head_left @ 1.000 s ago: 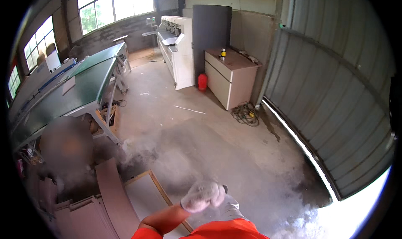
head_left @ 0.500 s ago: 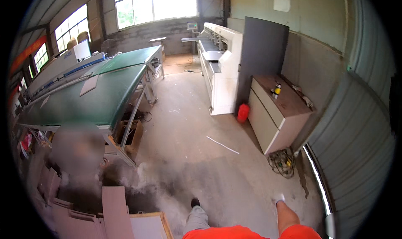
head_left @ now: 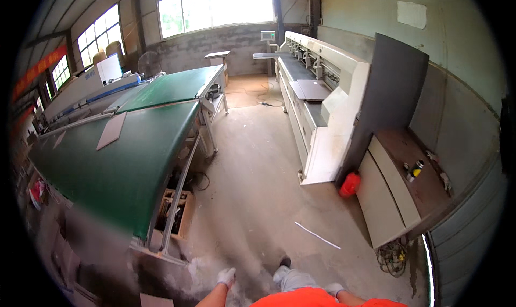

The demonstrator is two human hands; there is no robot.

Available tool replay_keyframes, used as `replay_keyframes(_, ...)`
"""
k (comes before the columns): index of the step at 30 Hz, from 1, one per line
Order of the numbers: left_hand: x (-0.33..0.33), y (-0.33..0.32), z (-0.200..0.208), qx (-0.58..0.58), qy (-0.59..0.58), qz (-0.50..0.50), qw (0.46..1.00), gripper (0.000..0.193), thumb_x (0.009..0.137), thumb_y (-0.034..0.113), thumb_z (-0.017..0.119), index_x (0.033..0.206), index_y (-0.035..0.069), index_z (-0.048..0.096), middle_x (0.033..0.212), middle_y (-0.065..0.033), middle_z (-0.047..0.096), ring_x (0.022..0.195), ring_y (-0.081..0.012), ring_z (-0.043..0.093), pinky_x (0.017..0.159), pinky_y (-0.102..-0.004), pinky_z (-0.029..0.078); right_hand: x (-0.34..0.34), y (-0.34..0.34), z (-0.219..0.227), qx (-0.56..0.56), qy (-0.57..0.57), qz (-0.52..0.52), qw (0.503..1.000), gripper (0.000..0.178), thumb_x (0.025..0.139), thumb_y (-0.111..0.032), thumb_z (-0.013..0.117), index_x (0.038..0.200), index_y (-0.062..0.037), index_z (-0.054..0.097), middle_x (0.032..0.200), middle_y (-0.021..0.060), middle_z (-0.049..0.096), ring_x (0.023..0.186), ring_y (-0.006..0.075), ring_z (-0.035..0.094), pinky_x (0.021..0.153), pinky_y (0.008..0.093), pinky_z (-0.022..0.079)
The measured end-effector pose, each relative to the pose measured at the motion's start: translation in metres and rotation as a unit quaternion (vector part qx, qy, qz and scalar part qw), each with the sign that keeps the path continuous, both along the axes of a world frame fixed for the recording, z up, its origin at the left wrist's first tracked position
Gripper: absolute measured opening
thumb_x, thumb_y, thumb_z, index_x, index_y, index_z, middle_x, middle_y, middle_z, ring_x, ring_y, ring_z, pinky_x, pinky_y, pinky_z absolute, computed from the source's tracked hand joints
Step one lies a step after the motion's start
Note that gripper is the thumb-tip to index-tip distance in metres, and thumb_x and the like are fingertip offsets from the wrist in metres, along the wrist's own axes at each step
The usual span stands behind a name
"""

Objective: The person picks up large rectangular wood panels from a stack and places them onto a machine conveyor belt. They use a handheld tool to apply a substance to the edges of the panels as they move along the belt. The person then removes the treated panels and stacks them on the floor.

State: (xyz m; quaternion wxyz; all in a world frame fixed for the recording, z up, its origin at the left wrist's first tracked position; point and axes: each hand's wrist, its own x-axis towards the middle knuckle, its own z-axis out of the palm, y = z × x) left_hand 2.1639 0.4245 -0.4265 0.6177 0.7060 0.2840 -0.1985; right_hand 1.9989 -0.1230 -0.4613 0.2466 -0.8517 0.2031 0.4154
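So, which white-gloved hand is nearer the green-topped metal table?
The left hand, between table and grey-trousered leg; the right hand is beyond that leg.

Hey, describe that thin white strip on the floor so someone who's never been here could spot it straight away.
Find the long white machine right of centre, then the floor before its near end. There, left of the beige-fronted cabinet, lies the white strip. It's long and slender, unlike the squat red container beyond it.

Red container [head_left: 350,185] btwn wht machine [head_left: 339,109] & brn-top cabinet [head_left: 380,195].
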Motion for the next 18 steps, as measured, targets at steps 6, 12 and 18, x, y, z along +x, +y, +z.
replay_keyframes(6,0.276,-0.049,0.070,0.099,-0.131,-0.075,0.984,0.029,0.095,0.027,0.065,0.087,0.000,0.073,0.074,-0.0063,0.069,0.068,-0.0182,0.066,0.063,-0.0363,0.054,0.191,-0.025,0.023,-0.057,0.135,-0.132,0.980,0.064,0.087,-0.067,0.068,0.118,-0.0127,0.078,0.120,0.0130,0.077,0.108,0.0328,0.073,0.092,0.0424,0.055)
replay_keyframes(12,0.366,-0.001,0.024,0.221,0.164,-0.214,0.937,0.043,0.093,0.040,0.067,0.101,-0.001,0.075,0.086,-0.0154,0.073,0.078,-0.0245,0.069,0.075,-0.0410,0.058,0.515,-0.071,0.017,-0.106,-0.053,-0.139,0.983,0.067,0.084,-0.067,0.071,0.113,-0.0073,0.080,0.117,0.0143,0.078,0.108,0.0346,0.074,0.092,0.0435,0.056)
replay_keyframes(18,0.494,0.052,0.024,0.301,0.279,-0.311,0.857,0.047,0.092,0.043,0.067,0.103,-0.001,0.075,0.096,-0.0196,0.073,0.089,-0.0310,0.069,0.082,-0.0438,0.056,0.898,-0.010,0.079,0.045,-0.236,-0.001,0.971,0.052,0.094,-0.050,0.065,0.118,-0.0061,0.078,0.117,0.0203,0.076,0.111,0.0346,0.072,0.097,0.0420,0.055)
